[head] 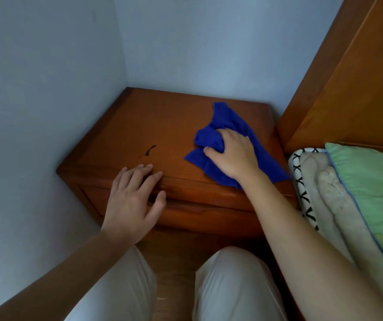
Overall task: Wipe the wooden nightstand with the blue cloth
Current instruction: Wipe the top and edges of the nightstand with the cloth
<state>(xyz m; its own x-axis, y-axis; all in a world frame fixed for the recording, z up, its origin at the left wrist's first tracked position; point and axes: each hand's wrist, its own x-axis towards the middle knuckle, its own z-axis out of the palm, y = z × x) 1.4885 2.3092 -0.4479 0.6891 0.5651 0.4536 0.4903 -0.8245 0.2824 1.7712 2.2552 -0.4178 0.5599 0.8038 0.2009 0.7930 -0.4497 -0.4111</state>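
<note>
The wooden nightstand (158, 126) stands in the corner between two pale walls. A crumpled blue cloth (226, 122) lies on the right half of its top. My right hand (234, 154) presses down on the cloth with the fingers bunching its fabric. My left hand (134, 200) rests with spread fingers on the nightstand's front edge, above the drawer, and holds nothing. A dark mark (150, 150) shows on the top, left of the cloth.
A wooden headboard (348, 77) rises at the right, close to the nightstand. A bed with a green sheet (371, 181) and a patterned mattress edge (301, 181) lies beside it. My knees in light trousers (229, 281) are below the drawer front.
</note>
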